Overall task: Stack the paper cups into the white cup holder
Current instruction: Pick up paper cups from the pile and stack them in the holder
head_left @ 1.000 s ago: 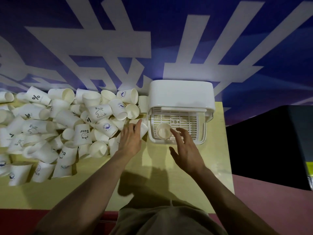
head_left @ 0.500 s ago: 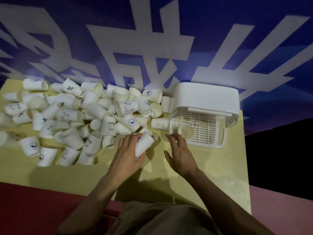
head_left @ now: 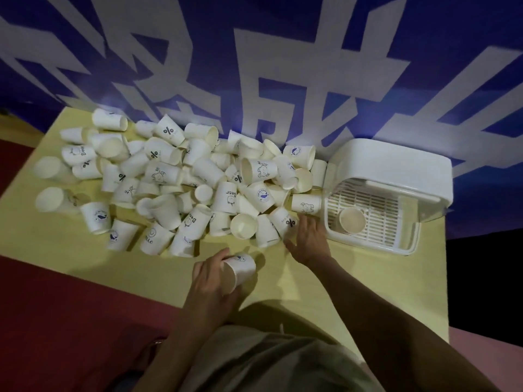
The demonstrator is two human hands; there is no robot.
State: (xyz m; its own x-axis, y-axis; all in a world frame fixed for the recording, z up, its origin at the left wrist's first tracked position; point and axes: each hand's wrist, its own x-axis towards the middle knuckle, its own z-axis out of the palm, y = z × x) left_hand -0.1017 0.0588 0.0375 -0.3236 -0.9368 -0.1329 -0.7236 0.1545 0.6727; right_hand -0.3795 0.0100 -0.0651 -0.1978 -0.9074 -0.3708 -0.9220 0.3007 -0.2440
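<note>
A big heap of white paper cups [head_left: 181, 182] with blue prints covers the left and middle of the yellow table [head_left: 70, 250]. At the right stands the white cup holder [head_left: 390, 176], and one cup [head_left: 352, 219] sits mouth-up on its slatted tray. My left hand [head_left: 210, 278] grips a single paper cup [head_left: 240, 270] on its side, near the table's front edge. My right hand [head_left: 308, 241] lies with fingers spread at the heap's right edge, touching a cup marked with a percent sign [head_left: 284, 222], just left of the holder.
A blue wall with large white shapes [head_left: 254, 66] rises right behind the table. Dark red floor [head_left: 56, 321] lies at the lower left, and a dark area [head_left: 486, 278] sits past the table's right edge. My beige clothing [head_left: 254, 363] fills the bottom middle.
My left hand has pulled a cup out of the heap toward the front edge. My right hand has moved away from the holder's tray to the cups at the heap's right edge.
</note>
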